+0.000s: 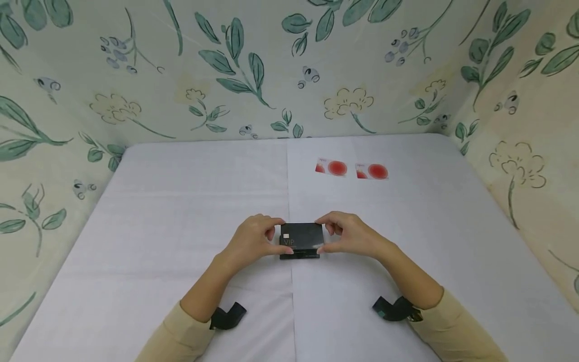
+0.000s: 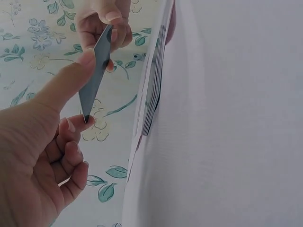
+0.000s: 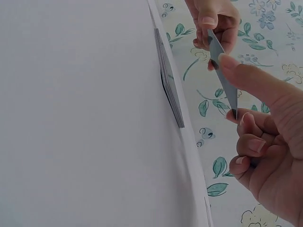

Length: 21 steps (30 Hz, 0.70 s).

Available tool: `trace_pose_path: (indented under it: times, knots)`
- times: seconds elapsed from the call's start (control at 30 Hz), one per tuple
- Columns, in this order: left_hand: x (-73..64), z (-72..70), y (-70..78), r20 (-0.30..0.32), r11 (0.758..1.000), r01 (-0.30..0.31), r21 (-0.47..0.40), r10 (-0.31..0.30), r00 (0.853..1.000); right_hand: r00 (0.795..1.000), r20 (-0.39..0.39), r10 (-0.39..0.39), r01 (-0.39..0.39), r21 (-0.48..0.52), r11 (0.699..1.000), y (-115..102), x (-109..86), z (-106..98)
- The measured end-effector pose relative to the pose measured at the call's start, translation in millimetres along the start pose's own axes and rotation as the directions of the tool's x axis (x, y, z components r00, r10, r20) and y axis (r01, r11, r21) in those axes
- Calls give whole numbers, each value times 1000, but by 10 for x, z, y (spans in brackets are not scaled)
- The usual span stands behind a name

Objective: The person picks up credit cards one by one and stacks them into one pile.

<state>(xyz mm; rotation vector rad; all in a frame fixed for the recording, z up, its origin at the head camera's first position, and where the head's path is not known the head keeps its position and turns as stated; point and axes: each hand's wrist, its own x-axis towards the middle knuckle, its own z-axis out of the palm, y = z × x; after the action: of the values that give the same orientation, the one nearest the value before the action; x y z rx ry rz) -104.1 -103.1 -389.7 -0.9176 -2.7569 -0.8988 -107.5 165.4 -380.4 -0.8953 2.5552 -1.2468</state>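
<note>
A black card marked VIP [image 1: 301,234], with a small pale chip square, is held level between both hands. My left hand [image 1: 253,239] pinches its left end between thumb and fingers. At the right end, my right hand [image 1: 350,234] pinches it the same way. Below the card lies a small stack of cards [image 1: 300,256] on the white table; the head view shows only its near edge. In the left wrist view the held card [image 2: 97,71] stands clear of the stack [image 2: 154,90]. A gap also shows between card [image 3: 225,80] and stack [image 3: 170,85] in the right wrist view.
Two white cards with red circles, the left one [image 1: 336,168] and the right one [image 1: 378,171], lie side by side toward the table's back. White cloth [image 1: 181,201] covers the table. Floral fabric [image 1: 271,65] rises behind it and along both sides.
</note>
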Motion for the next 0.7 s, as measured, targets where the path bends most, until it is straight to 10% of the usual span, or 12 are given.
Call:
trace_pose_path:
  times: [0.7]
  knots:
    - [-43, 150, -115, 114, 995, 101, -7, -100, 988, 997, 67, 37, -32, -82, 996, 182, 42, 173]
